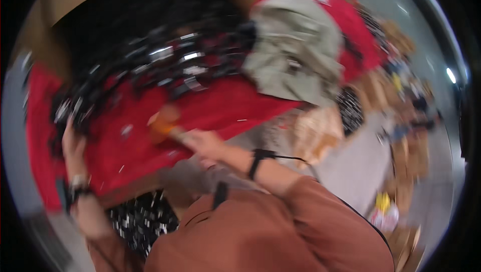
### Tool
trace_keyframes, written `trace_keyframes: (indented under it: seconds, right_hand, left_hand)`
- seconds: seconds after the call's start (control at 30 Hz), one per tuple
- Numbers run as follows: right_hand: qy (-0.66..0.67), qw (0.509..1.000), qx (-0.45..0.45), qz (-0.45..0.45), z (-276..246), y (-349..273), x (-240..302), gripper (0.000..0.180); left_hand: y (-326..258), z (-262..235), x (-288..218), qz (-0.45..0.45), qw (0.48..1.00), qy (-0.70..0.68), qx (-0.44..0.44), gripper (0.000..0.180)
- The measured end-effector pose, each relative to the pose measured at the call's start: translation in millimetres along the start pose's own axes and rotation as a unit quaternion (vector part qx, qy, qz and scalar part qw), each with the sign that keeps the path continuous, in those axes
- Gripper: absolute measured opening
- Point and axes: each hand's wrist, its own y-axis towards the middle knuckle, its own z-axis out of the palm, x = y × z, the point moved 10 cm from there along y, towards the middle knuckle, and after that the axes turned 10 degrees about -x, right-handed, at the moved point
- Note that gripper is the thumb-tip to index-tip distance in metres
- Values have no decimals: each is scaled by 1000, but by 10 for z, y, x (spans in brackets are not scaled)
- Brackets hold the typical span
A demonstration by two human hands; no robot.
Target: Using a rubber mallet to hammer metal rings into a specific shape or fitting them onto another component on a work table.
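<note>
Rust-brown sleeves (280,232) of soft matte cloth are filling the bottom of the head view, nearest the lens, with a small black clip sitting at the collar. From them the right forearm is reaching up and left, a black band with a thin cord circling its wrist. The right hand (203,144) is lying over the red cloth (220,106), its grip pressing around a small orange object (164,120); motion blur is hiding the object's shape and whether the fingers are truly pinching it, so I cannot tell how tightly they are closing.

The left hand (72,144) is rising at the left edge of the counter (125,194), wearing a pale watch and a dark strap on the wrist. Its fingers are reaching up into the tangle of black items (160,61), glossy pieces catching bright glints, heaped across the far side of the red cloth. Whether that grip is spread or pressed together I cannot tell through the blur.

An olive-grey garment (295,46), crumpled and thick with seams, is lying on the red cloth to the right of the heap. Below the counter edge, a black fabric with white speckles (140,219) is hanging. Brown cardboard boxes (411,156) are standing on the grey floor at the right.
</note>
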Motion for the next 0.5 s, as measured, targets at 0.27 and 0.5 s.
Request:
trace_keyframes:
  seconds: [0.27,0.5]
  right_hand:
    - [106,990,53,77,76,-61,-82,28]
    - [60,996,58,39,106,-83,9,25]
  left_hand:
    - [-893,607,-938,261,941,171,-133,32]
    - [-2345,40,844,72,930,249,-261,24]
